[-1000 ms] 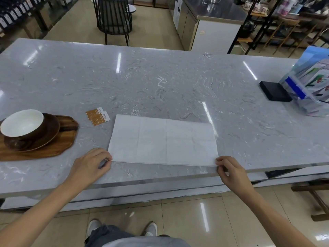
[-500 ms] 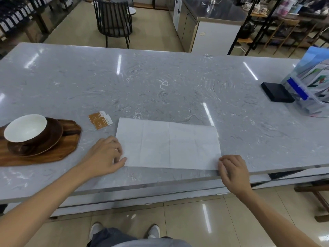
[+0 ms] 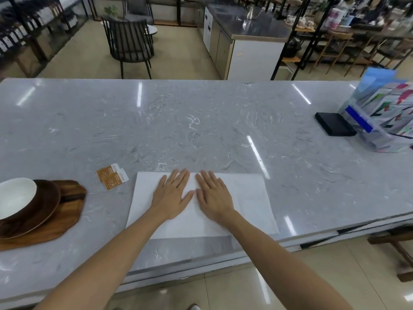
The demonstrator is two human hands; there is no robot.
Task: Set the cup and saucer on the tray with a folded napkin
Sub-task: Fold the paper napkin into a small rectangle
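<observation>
Left hand (image 3: 172,195) and right hand (image 3: 213,195) flat, fingers straight, pressing white napkin (image 3: 248,198) on marble counter (image 3: 201,130). Folding step, likely creasing. Cup (image 3: 15,198) and saucer (image 3: 48,204) already on wooden tray (image 3: 67,215). Next: fold smaller, carry left.

I count one white napkin (image 3: 245,198) spread flat on the one grey marble surface (image 3: 201,130), with both my hands on it: one left hand (image 3: 172,198) and one right hand (image 3: 213,196). At my left sits one wooden tray (image 3: 67,218) carrying one dark saucer (image 3: 48,202) and one cup (image 3: 15,198). Two small brown packets (image 3: 110,179) lie near the napkin. Far right: one black box (image 3: 334,124) and one clear holder (image 3: 384,121) of leaflets. Beyond the surface stands one dark chair (image 3: 129,43).
</observation>
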